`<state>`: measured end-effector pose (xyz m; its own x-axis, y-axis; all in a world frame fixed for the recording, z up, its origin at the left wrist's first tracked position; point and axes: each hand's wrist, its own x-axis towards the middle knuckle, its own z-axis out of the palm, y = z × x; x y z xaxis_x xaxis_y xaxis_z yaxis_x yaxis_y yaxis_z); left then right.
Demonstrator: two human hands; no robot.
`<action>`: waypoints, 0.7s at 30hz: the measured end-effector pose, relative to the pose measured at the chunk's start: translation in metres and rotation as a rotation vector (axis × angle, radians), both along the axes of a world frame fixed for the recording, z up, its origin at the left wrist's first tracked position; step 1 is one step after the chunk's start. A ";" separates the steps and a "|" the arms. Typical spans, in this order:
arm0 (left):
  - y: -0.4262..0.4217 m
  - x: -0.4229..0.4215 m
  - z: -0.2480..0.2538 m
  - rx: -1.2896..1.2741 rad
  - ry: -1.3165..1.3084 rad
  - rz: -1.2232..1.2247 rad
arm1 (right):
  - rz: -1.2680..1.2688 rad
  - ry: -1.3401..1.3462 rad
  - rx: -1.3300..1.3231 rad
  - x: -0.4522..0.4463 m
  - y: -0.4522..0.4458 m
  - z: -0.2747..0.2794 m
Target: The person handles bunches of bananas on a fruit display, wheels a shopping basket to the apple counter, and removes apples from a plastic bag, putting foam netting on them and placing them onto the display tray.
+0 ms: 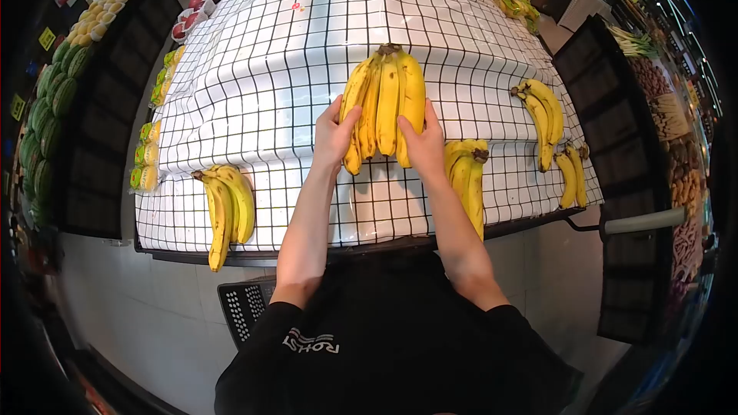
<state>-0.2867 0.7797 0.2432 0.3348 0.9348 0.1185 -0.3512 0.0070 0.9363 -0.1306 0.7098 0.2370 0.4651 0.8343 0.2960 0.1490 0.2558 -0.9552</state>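
Observation:
Between my two hands is a bunch of yellow bananas [389, 100] with brown specks, its stem end pointing away from me. My left hand [335, 134] grips the left side, thumb on the outer banana. On the right side, my right hand [422, 142] holds the bunch with its thumb across the front. Just right of my right forearm lies another banana bunch [466, 184], partly hidden by the arm. A further bunch [231, 204] rests at the front left, its tips over the table edge.
White cloth with a black grid [254, 107] covers the stepped display table. At the right lie a banana bunch [544, 115] and a smaller one [570, 173]. Wrapped yellow fruit [144, 155] lines the left edge. A black crate [244, 307] stands below, and a grey handle [644, 220] juts out right.

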 end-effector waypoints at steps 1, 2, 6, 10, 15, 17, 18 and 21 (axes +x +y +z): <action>-0.001 -0.005 0.001 0.024 -0.039 0.007 | -0.003 0.008 -0.004 -0.005 0.002 -0.003; -0.004 -0.011 0.002 0.030 -0.070 0.007 | 0.034 -0.004 0.017 -0.008 0.004 -0.007; 0.006 -0.024 -0.016 0.010 -0.011 0.159 | 0.094 -0.024 0.029 -0.022 0.016 -0.013; 0.006 -0.032 -0.018 0.051 0.012 0.232 | 0.083 -0.062 0.021 -0.030 0.028 -0.017; 0.010 -0.037 -0.016 0.038 0.051 0.223 | 0.049 -0.158 0.002 -0.033 0.035 -0.025; 0.010 -0.034 -0.021 0.050 0.024 0.239 | 0.026 -0.208 -0.040 -0.034 0.027 -0.013; 0.009 -0.031 -0.023 0.072 0.040 0.265 | 0.003 -0.249 -0.059 -0.033 0.027 -0.014; 0.012 -0.031 -0.029 0.089 0.081 0.299 | -0.091 -0.465 -0.110 -0.032 0.027 -0.016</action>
